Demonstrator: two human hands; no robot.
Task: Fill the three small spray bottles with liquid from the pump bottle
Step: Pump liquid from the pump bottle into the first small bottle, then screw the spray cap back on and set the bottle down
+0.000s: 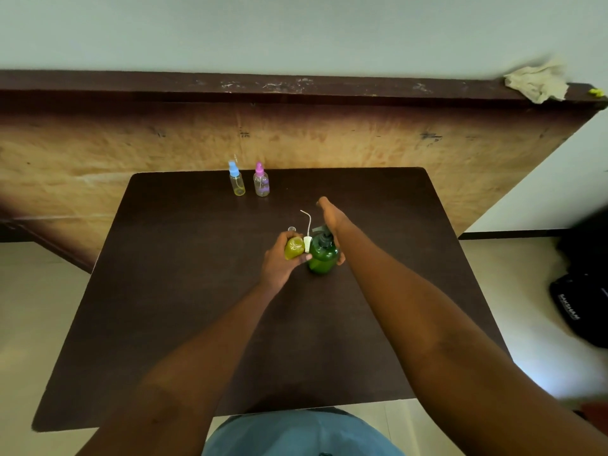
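Note:
The green pump bottle stands upright near the middle of the dark table. My right hand lies on its pump head with the fingers stretched forward. My left hand grips a small uncapped spray bottle holding yellow-green liquid, tilted close beside the pump bottle's spout. Its white spray head with a thin tube lies on the table between the two bottles, and a small clear cap sits just beyond. Two more small spray bottles stand capped at the far edge: a blue-topped one and a pink-topped one.
A tall wooden board rises directly behind the table, with a crumpled cloth on its top ledge at the right. A black bag lies on the floor to the table's right.

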